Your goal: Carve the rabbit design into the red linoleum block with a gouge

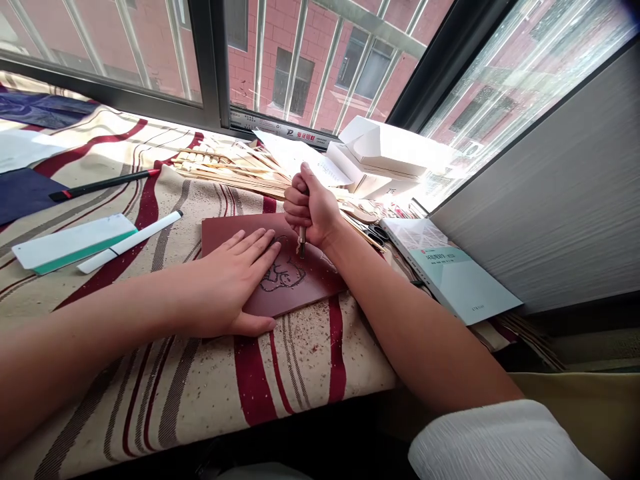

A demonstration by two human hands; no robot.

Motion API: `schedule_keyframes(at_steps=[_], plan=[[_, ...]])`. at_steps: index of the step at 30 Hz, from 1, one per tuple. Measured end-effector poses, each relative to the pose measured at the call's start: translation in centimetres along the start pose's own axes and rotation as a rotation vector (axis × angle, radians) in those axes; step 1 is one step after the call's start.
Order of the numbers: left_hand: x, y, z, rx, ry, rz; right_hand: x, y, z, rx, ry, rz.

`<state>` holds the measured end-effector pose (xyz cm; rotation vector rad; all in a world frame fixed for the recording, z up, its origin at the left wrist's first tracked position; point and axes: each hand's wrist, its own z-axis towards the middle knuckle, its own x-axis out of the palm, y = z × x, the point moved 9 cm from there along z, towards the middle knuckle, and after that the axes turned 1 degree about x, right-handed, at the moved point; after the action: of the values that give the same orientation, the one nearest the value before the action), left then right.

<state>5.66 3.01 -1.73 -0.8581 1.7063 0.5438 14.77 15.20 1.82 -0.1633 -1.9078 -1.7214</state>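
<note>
Many small shavings (pixel 305 363) lie on a striped cloth (pixel 165 393). From left, the left hand (pixel 230 280) is open and flat, pressing down a reddish-brown carving block (pixel 320 277) with a face outline on it. Right of this, the right hand (pixel 310 207) closes tightly around a small carving tool (pixel 302 241), whose tip is on the block.

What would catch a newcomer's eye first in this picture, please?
The dark red carving block at the centre, bearing a line drawing, stands out first. The right hand grips a small carving tool upright on it, while the left hand presses it flat. Red shavings speckle the striped cloth.
</note>
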Motion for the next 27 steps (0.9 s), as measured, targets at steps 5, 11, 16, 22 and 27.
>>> schedule_keyframes(at_steps=[5, 11, 16, 22, 27], plan=[[0.1, 0.2, -0.1, -0.010, 0.016, 0.013, 0.7, 3.0, -1.2, -0.203, -0.043, -0.088], [0.2, 0.2, -0.2, -0.018, 0.038, 0.026, 1.5, 1.8, -1.0, -0.208, -0.038, -0.126], [0.3, 0.1, -0.1, -0.019, 0.035, 0.028, 1.5, 1.1, -0.8, -0.180, -0.067, -0.140], [0.3, 0.0, -0.1, -0.015, 0.050, 0.030, -0.6, 1.4, -1.1, -0.248, -0.332, -0.155], [0.2, -0.2, 0.2, -0.003, 0.040, 0.030, -1.9, 1.3, -0.9, -0.292, -0.435, -0.178]])
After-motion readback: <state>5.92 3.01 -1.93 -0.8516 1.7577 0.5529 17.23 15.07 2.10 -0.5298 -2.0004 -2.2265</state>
